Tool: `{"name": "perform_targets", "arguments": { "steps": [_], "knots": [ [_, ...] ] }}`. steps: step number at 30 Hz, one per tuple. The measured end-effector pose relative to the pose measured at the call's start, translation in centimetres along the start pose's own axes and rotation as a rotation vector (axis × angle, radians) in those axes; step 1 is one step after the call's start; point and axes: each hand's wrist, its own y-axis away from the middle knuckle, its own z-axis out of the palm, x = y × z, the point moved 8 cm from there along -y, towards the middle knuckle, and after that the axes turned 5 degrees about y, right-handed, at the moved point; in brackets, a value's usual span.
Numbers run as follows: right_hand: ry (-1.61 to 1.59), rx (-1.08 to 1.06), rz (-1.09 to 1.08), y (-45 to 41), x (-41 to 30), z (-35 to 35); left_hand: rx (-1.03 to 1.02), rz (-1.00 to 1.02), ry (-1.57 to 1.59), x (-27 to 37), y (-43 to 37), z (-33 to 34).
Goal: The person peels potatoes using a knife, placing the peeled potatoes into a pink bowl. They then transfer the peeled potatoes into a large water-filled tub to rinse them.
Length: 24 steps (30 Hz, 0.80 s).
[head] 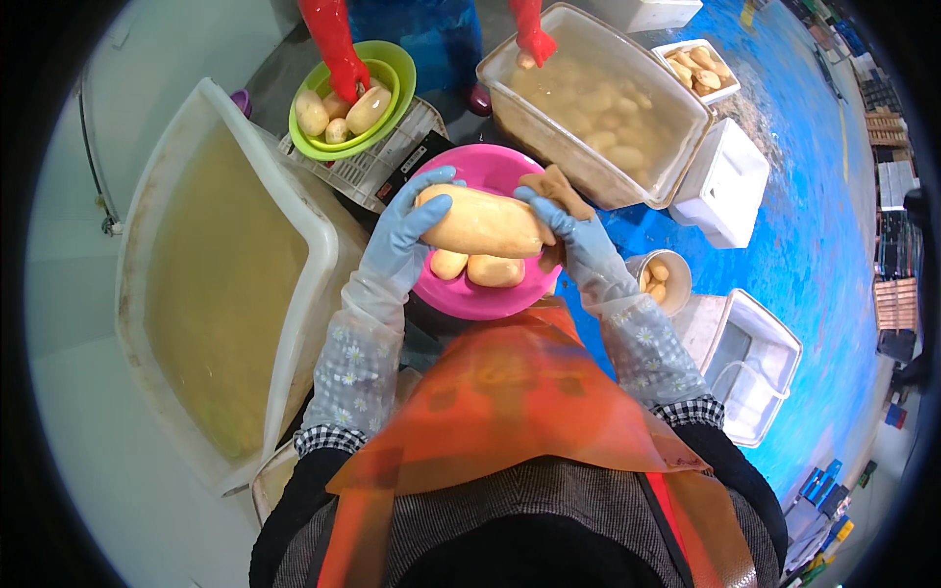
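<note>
Both hands wear light blue rubber gloves with clear, daisy-printed sleeves. A thick, pale yellow lotus root segment (485, 220) lies level between them above a pink plastic basin (470, 305). My left hand (412, 224) grips its left end, thumb on top. On the right end, my right hand (562, 228) holds a brown cloth (557, 187) against the root. Below, in the basin, rest shorter lotus root pieces (496, 271), partly covered by the held one.
Facing me, a co-worker's red-gloved hands reach into green bowls (403, 70) of roots and a tub (588, 173) of murky water with roots. A large white tank (323, 235) of cloudy water stands left. A bucket (673, 279), foam boxes (724, 184) and a white crate (757, 397) stand right.
</note>
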Motion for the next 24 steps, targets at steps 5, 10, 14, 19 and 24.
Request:
{"name": "perform_targets", "arguments": {
  "steps": [5, 10, 14, 19, 24],
  "knots": [
    [-0.226, 0.081, -0.145, -1.8, 0.8, -1.0, 0.267, 0.077, 0.273, -2.8, 1.0, -1.6],
    [0.089, -0.024, -0.145, -1.8, -0.8, 3.4, 0.486, 0.214, 0.144, -2.9, 1.8, 0.4],
    [0.133, 0.150, -0.251, -3.2, -0.6, 1.9, 0.470, 0.157, 0.215, -2.3, 2.3, 0.3],
    [0.023, 0.288, -0.216, -5.9, 0.7, -1.4, 0.340, 0.068, 0.361, -2.9, 3.2, -0.8],
    [-0.244, -0.015, -0.263, -4.3, -3.0, 0.0, 0.355, -0.178, 0.750, -4.0, 2.8, -0.5]
  ]
}}
